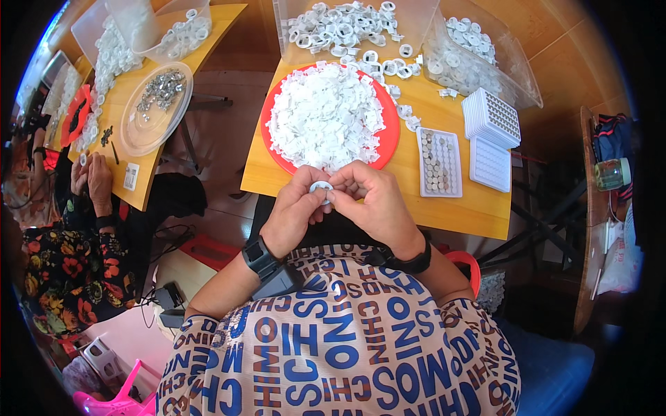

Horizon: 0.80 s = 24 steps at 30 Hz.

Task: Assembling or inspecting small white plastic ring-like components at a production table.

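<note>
A small white round plastic part [321, 186] with a greyish middle sits between both hands, just off the near edge of the table. My left hand [297, 209] pinches it with thumb and fingers from the left. From the right, my right hand [374, 208] is closed with its thumb and fingertips against the same part. Right behind the hands stands a round red tray [393, 132] heaped with small white plastic pieces [326, 114]. To its right lies a white compartment tray [454, 163] holding several round silvery discs [436, 166].
White trays [491, 114] are stacked at the right, beside another white tray [490, 165]. Clear bins [513, 76] of white round parts stand at the back. On the left, a co-worker's hands [97, 177] hold a small white part by a table with a clear lid [132, 139].
</note>
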{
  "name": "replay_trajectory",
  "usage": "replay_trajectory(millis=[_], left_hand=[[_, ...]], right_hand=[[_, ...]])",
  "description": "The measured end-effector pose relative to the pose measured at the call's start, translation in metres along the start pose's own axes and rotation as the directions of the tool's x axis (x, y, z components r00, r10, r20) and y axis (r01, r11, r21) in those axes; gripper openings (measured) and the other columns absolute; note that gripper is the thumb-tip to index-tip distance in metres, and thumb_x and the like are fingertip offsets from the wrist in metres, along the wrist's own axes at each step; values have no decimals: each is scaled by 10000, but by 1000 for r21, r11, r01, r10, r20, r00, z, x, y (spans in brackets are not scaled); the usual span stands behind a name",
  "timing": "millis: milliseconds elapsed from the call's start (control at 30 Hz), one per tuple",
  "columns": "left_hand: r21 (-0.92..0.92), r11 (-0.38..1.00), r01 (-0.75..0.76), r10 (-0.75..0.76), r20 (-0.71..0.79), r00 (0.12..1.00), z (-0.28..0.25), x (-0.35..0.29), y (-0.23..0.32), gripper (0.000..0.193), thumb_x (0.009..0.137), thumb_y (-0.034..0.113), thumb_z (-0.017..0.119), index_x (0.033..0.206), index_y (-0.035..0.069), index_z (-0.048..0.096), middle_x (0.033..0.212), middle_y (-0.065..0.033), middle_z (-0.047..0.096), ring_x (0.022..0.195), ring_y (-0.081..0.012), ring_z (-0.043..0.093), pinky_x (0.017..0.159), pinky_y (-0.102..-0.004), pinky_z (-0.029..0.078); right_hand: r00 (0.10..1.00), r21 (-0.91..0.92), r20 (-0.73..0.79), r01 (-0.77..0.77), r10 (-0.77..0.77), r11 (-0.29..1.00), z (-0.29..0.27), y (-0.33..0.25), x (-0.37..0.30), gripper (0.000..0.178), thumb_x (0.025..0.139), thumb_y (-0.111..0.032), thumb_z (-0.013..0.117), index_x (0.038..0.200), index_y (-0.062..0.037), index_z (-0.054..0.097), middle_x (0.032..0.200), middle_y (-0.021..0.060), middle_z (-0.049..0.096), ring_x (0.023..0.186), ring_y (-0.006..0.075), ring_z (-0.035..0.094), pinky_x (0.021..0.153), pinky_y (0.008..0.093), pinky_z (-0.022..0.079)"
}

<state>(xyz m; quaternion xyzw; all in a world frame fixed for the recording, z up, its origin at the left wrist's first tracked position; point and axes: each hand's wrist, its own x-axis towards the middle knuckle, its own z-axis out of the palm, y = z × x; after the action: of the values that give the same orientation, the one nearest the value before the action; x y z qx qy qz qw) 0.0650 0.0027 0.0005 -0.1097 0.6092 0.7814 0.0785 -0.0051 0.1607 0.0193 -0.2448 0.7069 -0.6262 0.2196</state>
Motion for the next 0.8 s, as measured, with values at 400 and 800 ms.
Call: replay_trajectory(millis=[400,800], left_hand=[[148,983,-109,107,17,994,-2,-1,-2,165,903,122,481,1044,45,517,812,2,554,694,-57,499,629,-198,413],[404,881,-247,254,39,967,0,-4,7,114,904,51,465,1007,13,496,783,-129,610,710,-242,615,640,-314,460]], right_hand=[[998,-9,-32,46,-46,999,2,3,1,113,809,19,663,898,17,593,733,67,660,648,98,638,596,239,515],[996,-20,-71,59,-60,998,5,2,-1,132,773,41,661,879,14,586,727,56,643,633,85,609,588,237,504]])
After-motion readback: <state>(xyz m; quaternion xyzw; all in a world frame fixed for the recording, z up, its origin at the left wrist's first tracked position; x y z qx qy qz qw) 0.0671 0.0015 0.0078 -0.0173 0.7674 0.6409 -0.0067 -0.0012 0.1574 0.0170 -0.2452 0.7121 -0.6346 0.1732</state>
